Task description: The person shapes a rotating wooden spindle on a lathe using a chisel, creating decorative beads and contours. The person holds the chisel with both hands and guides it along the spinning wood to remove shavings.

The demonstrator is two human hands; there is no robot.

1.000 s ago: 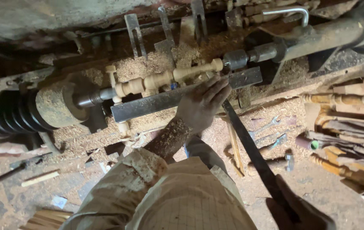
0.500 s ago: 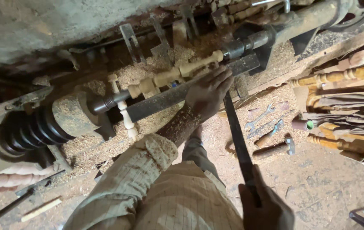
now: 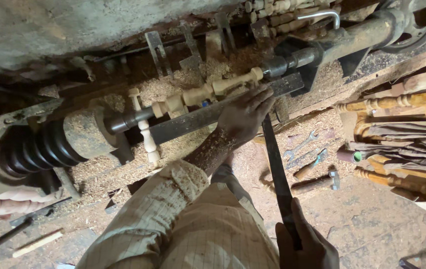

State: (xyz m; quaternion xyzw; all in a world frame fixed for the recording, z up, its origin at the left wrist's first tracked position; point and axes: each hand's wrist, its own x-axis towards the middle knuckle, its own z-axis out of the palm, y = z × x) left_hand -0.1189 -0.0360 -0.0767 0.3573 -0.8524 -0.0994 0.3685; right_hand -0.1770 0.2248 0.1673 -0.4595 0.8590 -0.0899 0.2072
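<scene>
Over a sawdust-strewn floor (image 3: 352, 214), the left hand (image 3: 245, 117) is pressing the long chisel (image 3: 277, 179) onto the tool rest (image 3: 188, 122) just before the mounted spindle (image 3: 208, 92), the right hand (image 3: 305, 244) gripping its handle end.

Left hand (image 3: 245, 115) outstretched (right hand (image 3: 302, 244) clenched)

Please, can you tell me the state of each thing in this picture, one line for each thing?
Left hand: resting on the tool rest, fingers over the long tool's front end.
Right hand: closed around the tool's rear end.
Long dark tool: held in both hands, pointing to the workpiece.
Pale wooden workpiece: mounted on the lathe, partly shaped.
Tool rest: lying along the workpiece.
Finished spindle: leaning upright in sawdust.
</scene>
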